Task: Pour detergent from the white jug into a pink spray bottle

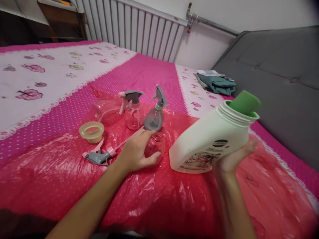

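Note:
My right hand (pixel 233 156) grips a large white detergent bottle (pixel 206 146) low on its side. That bottle leans to the right, and a green pouring spout (pixel 245 102) shows in its open neck. With fingers and thumb around it, my left hand (pixel 136 151) holds a small clear spray bottle without its top (pixel 157 141); some fingers are hidden. To the left lies a loose grey and pink trigger sprayer (pixel 98 156), its tube running behind my left hand. A yellowish ring-shaped cap (pixel 91 132) sits beyond it.
A spray bottle with a pink and grey trigger (pixel 134 116) and a grey spray bottle (pixel 154 119) stand behind my left hand. Another clear bottle (pixel 102 111) lies at the left. Red plastic sheeting (pixel 149 202) covers the bed. Folded clothes (pixel 216 83) lie near the grey headboard (pixel 271 63).

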